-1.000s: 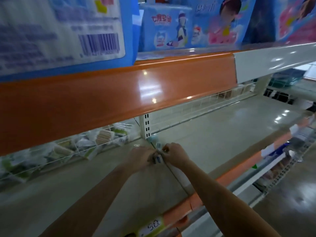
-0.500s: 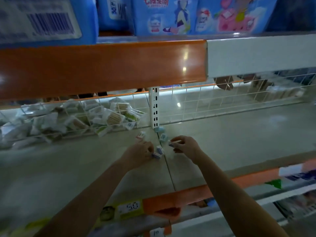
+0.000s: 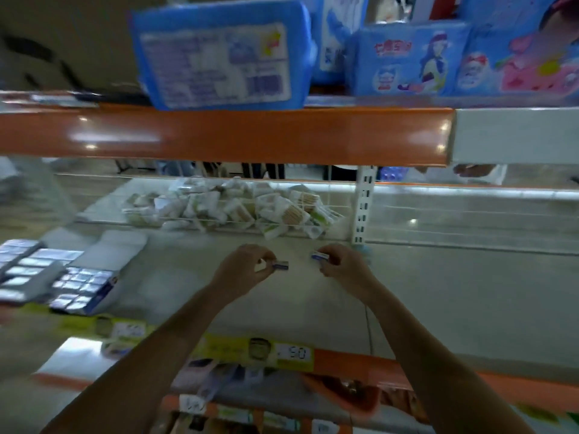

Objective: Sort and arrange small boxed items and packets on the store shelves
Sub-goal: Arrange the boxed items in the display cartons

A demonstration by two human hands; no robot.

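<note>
Boxes, one tiny packet apiece: my left hand [image 3: 247, 264] pinches a small box [image 3: 280, 265] at its fingertips, my right hand [image 3: 340, 266] pinches another [image 3: 320, 256], both above the shelf [image 3: 438, 296]. I'd guess they're bound for the open carton [image 3: 83, 288] at nine o'clock.

Upper shelf edge [image 3: 225, 136] is showing glossy orange, w/ a white section [image 3: 513, 136] at right. Packs above [image 3: 219, 54] are showing blue w/ white label panels; one pack [image 3: 413, 57] is carrying a cartoon figure, another [image 3: 529, 64] pink. Lower shelf strip [image 3: 238, 350] is running yellow then orange. Small boxes in both hands [image 3: 279, 265] are looking blue & white. Shelf deck [image 3: 438, 292] is reading pale grey-green.
</note>
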